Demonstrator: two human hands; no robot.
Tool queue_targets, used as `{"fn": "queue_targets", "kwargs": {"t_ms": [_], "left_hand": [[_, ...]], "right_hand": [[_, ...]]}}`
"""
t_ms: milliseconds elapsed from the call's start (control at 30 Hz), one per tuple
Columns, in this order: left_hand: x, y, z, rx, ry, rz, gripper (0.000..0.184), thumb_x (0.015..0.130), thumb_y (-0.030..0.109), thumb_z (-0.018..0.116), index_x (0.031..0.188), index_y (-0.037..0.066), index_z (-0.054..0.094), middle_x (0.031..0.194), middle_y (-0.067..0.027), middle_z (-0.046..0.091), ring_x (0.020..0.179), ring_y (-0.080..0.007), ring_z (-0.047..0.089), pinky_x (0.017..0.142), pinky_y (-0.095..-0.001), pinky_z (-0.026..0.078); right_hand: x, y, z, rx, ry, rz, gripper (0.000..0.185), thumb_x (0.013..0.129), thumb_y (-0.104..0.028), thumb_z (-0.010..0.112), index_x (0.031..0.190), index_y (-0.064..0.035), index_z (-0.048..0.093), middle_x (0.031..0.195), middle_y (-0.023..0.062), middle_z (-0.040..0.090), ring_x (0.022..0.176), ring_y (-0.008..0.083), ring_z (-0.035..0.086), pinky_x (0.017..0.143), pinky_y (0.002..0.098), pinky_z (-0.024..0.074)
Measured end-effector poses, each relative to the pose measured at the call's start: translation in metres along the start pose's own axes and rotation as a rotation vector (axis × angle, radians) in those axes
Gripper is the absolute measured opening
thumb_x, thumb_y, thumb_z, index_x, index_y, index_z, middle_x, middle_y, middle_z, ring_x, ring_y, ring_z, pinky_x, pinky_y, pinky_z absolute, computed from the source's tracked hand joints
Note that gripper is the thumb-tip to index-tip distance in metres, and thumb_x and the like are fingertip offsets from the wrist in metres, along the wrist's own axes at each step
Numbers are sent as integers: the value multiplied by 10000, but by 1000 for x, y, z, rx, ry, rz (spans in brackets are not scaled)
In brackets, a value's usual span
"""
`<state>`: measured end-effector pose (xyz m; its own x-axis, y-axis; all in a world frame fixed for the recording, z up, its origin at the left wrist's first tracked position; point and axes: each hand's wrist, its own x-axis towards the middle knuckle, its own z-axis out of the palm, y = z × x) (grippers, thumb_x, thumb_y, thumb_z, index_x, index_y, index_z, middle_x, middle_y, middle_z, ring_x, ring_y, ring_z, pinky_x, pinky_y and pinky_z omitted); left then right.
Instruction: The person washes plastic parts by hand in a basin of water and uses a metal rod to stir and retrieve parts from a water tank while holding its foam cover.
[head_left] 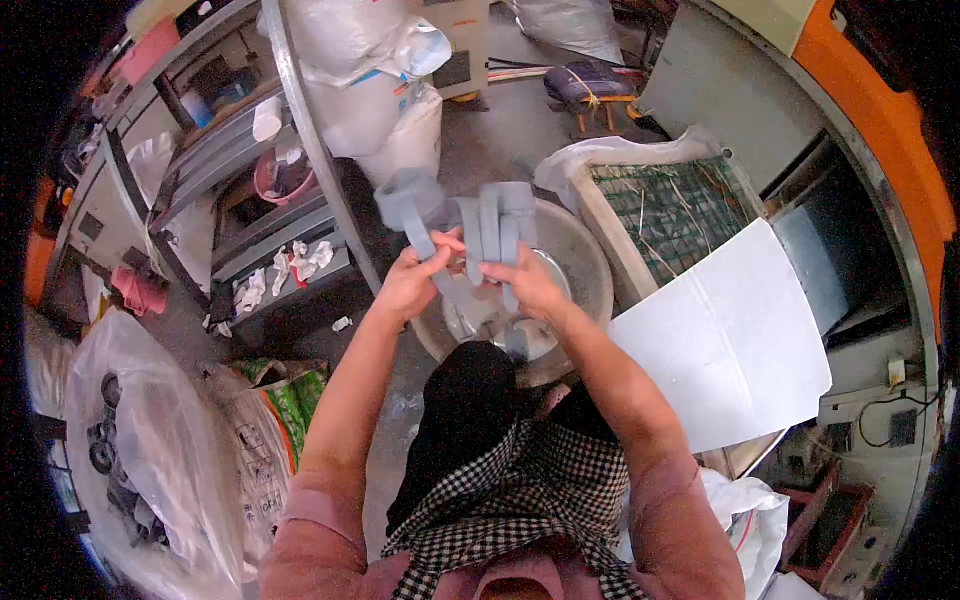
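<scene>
Several grey looped parts [487, 225], partly blurred, are held up in front of me. My left hand [412, 282] has its fingers closed on the grey parts at the left. Beside it, my right hand [525, 280] pinches the lower ends of the grey strips at the right. Below both hands stands a round basin [597, 290] with a shiny surface inside and some grey pieces in it. The fingertips of the two hands are close together over the basin.
A white sheet [730, 345] lies at the right, beside a crate with green netting [665, 215]. On the left are a metal rack [310, 120] and a clear bag of dark parts [160, 450]. White sacks [400, 130] stand beyond the basin.
</scene>
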<state>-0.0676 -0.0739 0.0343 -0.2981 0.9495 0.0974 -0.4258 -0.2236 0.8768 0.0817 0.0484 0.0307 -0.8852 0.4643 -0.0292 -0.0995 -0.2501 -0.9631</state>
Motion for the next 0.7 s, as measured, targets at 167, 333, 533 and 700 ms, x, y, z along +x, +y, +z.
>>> {"fn": "queue_targets", "kwargs": {"t_ms": [167, 333, 533, 700], "left_hand": [[-5, 5, -1, -26, 246, 76, 171, 924, 198, 521, 999, 46, 544, 1015, -130, 611, 845, -178, 584, 714, -316, 455], [-15, -6, -7, 101, 359, 27, 241, 946, 253, 485, 989, 19, 524, 560, -11, 482, 475, -106, 405, 488, -260, 344], [-25, -4, -7, 120, 389, -100, 331, 954, 342, 453, 945, 22, 538, 537, -2, 440, 457, -97, 389, 479, -258, 338], [-21, -2, -2, 66, 373, -47, 312, 937, 324, 493, 1000, 24, 551, 584, -14, 488, 485, -101, 430, 479, -247, 347]], "right_hand": [[0, 1, -2, 263, -37, 47, 339, 852, -66, 561, 1185, -47, 495, 1038, 94, 611, 835, 197, 621, 687, 313, 511], [6, 2, -6, 243, 118, -19, 383, 871, -90, 544, 1235, -13, 455, 985, 134, 617, 789, 180, 587, 693, 277, 482], [14, 8, -11, 220, 84, -67, 426, 869, -134, 550, 1263, -15, 438, 998, 135, 621, 760, 162, 570, 684, 270, 454], [13, 1, -7, 301, 43, -42, 426, 861, -145, 561, 1253, -18, 454, 1037, 131, 620, 804, 164, 585, 703, 274, 455]]}}
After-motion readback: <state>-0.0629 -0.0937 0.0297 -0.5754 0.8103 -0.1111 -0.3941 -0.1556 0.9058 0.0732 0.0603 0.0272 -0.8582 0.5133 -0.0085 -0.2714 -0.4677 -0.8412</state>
